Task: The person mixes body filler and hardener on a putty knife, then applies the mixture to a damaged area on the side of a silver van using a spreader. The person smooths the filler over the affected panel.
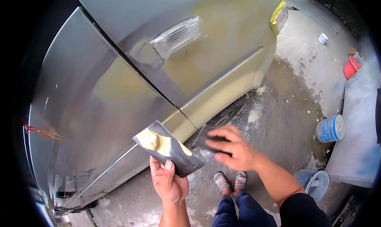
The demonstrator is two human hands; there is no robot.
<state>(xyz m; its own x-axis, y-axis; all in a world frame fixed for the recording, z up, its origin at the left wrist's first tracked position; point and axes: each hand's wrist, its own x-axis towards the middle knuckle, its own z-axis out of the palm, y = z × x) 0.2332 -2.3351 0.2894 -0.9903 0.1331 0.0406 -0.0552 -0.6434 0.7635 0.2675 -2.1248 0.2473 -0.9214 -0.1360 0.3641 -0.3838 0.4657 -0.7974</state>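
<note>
My left hand (170,184) is closed on the lower edge of a dark rectangular filler board (184,163), its thumb lying on the face. Pale yellow body filler (148,139) sits in a thick lump at the board's far left corner and is smeared along its upper part. Just right of the board, my right hand (242,152) grips a thin dark spreader (201,136), slightly blurred, its fingers over the blade. Both hands are in front of the grey car body (71,119), which carries cream and olive patches of filler along its side and lower sill (214,104).
Clear film covers a vent-like grille (176,39) on the car. Yellow tape (276,18) edges a lamp. Orange wires (41,131) stick out at left. To the right stand a blue-and-white bucket (328,130), a clear bucket (317,186), a small tin (322,38) and a red container (350,67).
</note>
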